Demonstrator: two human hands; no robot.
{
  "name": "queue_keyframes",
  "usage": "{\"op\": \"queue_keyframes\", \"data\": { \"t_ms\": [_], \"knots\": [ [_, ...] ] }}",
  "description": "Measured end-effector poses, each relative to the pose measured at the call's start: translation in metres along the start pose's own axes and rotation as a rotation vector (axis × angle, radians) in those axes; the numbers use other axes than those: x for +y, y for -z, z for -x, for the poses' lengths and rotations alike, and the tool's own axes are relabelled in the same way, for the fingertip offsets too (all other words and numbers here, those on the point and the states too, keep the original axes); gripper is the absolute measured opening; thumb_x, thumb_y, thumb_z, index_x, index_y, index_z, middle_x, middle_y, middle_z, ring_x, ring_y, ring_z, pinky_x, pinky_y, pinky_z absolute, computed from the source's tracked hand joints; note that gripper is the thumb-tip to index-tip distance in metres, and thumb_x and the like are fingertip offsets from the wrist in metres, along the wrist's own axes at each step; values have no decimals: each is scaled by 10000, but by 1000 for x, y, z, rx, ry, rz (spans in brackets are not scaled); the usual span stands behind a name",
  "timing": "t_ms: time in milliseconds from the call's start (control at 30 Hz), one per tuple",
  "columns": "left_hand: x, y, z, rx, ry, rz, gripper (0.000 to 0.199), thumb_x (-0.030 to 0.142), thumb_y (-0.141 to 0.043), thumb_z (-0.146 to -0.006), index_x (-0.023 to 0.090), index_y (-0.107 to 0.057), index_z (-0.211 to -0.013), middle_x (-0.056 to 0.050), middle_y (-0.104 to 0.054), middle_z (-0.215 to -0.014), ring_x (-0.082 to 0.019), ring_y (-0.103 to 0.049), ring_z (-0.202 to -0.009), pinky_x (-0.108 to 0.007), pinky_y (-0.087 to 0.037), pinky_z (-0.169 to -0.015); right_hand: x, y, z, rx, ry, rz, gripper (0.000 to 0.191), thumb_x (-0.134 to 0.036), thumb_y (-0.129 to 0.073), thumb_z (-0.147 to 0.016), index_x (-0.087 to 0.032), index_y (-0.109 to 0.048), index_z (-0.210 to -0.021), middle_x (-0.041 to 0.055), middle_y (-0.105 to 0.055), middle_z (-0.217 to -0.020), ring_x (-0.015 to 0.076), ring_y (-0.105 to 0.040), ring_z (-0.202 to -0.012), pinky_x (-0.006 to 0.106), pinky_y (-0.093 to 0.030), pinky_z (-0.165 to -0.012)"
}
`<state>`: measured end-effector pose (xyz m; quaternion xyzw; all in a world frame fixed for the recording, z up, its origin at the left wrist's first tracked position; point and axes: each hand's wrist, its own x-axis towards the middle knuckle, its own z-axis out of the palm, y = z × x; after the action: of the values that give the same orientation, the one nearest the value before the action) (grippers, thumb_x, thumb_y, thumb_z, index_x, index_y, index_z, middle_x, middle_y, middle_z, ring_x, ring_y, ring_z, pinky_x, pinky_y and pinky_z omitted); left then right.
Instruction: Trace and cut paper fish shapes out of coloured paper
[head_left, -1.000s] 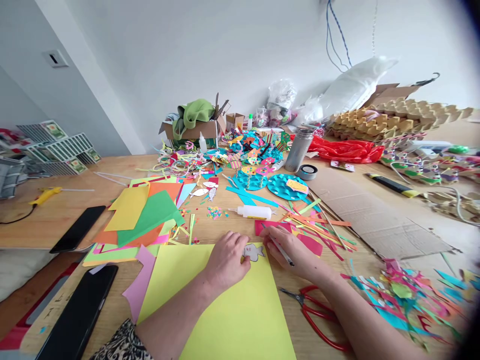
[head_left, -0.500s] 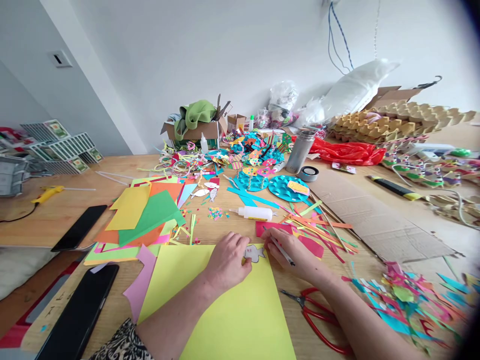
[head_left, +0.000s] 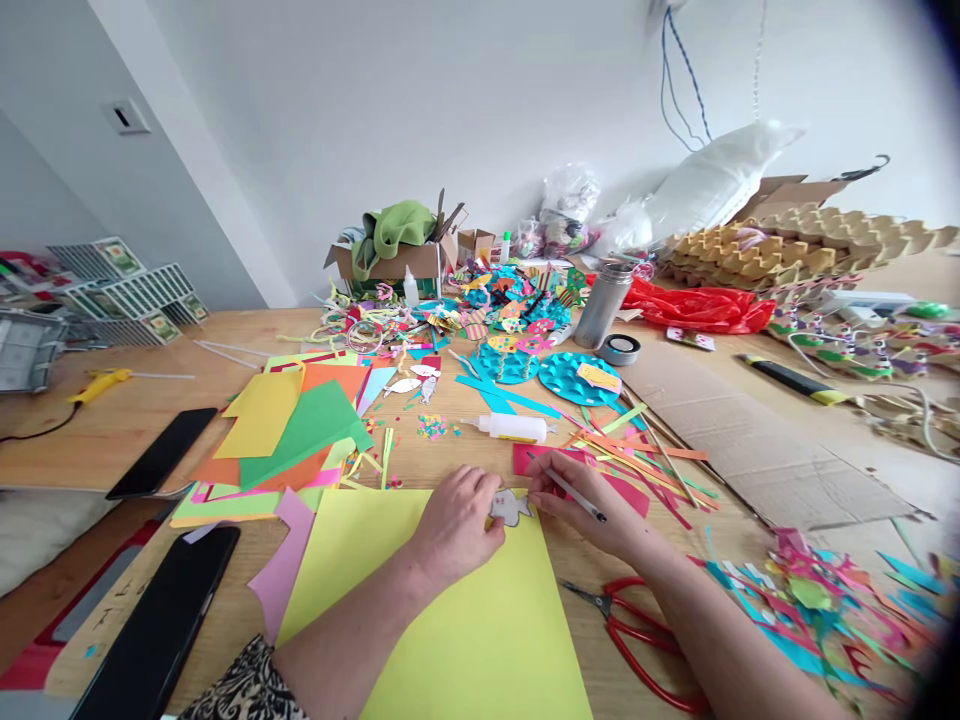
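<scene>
One wooden table (head_left: 409, 452), pale walls (head_left: 375, 100) — right grip (head_left: 595, 485) round pen (head_left: 571, 491), left grip (head_left: 457, 525) wide.

The right hand (head_left: 576, 500) holds what looks like a pen (head_left: 571, 490) above yellow paper (head_left: 465, 620).

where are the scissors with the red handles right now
In the head view, the red-handled scissors lie on the table, right of the yellow sheet, beside the right forearm.

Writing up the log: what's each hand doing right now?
Left hand: fingers curled, touching the paper fish on the yellow sheet.
Right hand: closed on a pen.
</scene>
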<state>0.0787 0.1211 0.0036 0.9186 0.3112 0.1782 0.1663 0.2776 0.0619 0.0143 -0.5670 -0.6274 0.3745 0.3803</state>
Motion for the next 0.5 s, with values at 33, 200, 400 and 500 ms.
{"op": "queue_keyframes", "data": {
  "t_ms": [33,200,400,500],
  "knots": [
    [0,0,0,-2,-1,0,319,95,-579,-699,202,-544,-998,-49,-609,-967,-234,-548,-950,-368,-452,-840,0,0,0,-3,-14,-39,105,-256,-566,-833,-202,-491,-883,16,-586,-810,155,-539,-697,271,-435,-606],
    [0,1,0,3,9,6,320,96,-578,-689,205,-535,-987,-53,-609,-961,-238,-549,-943,-369,-455,-831,-1,-3,-2,11,-62,-109,116,-250,-573,-807,-205,-498,-883,6,-577,-775,151,-540,-670,269,-430,-590],
    [-2,-1,-1,54,73,114,322,128,-606,-670,202,-541,-978,-45,-604,-905,-227,-556,-893,-355,-459,-799,8,-6,0,5,-9,-19,169,-384,-519,-878,-222,-479,-853,4,-539,-762,156,-511,-672,276,-432,-586],
    [-5,4,-4,136,159,275,278,220,-633,-709,196,-540,-970,-10,-559,-777,-189,-550,-772,-305,-450,-714,9,-5,1,10,-5,-12,203,-432,-485,-900,-230,-477,-893,8,-531,-768,160,-510,-667,279,-442,-583]
  ]
}}
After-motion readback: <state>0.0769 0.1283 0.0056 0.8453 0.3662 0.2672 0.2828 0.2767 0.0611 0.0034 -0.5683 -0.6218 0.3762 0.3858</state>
